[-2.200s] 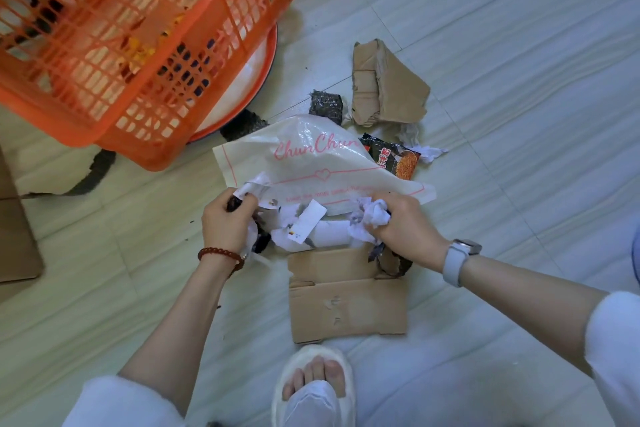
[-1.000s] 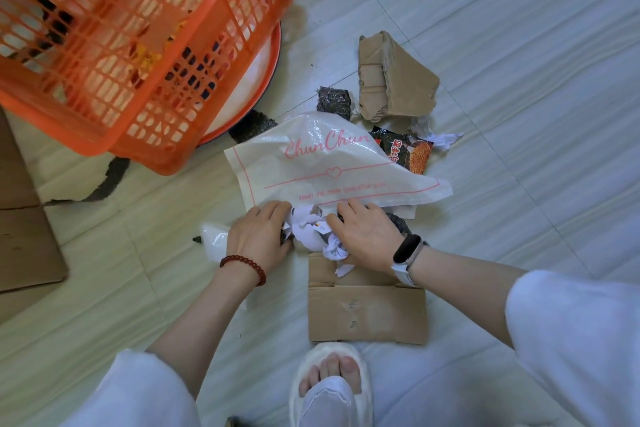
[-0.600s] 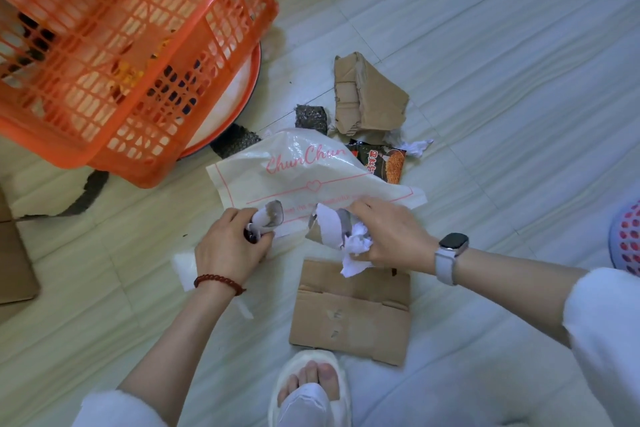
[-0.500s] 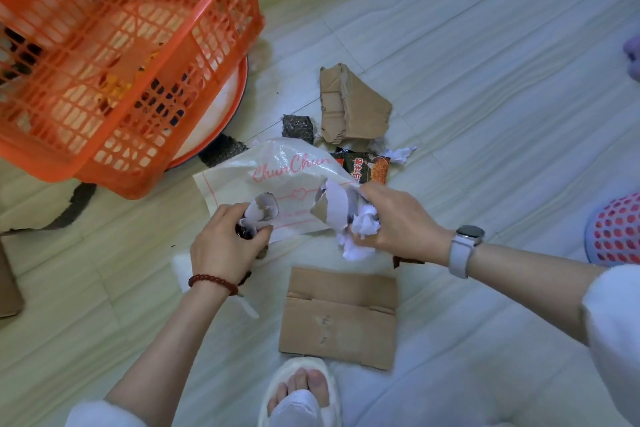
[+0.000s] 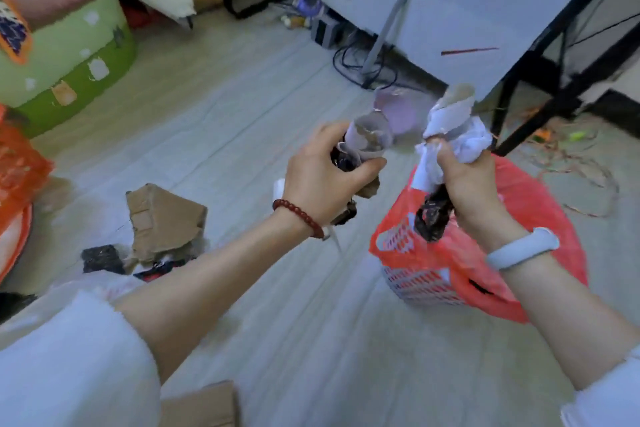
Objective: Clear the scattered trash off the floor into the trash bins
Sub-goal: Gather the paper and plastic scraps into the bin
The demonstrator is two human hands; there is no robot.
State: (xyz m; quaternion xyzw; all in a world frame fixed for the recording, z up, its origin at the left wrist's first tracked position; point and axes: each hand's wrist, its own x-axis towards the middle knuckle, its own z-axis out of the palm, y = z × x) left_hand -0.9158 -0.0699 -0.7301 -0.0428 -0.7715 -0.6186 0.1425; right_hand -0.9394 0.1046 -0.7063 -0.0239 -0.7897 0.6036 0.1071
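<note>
Both hands are raised above the floor [image 5: 263,135], each grip clamped on a fistful of trash: the left hand [image 5: 322,180] curls round a cardboard tube [image 5: 370,135] and dark scraps, the right hand [image 5: 467,184] squeezes crumpled white tissue [image 5: 464,142] with a black wrapper [image 5: 433,218] dangling below it. Just under the right hand stands a bin [image 5: 419,281] lined with a red bag [image 5: 540,204]; its contents are hidden. Torn cardboard [image 5: 162,218] lies on the floor at left

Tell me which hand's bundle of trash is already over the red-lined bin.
The right hand, wearing the pale wristband. Its paper wad hangs above the red-lined bin; the left hand is beside it.
</note>
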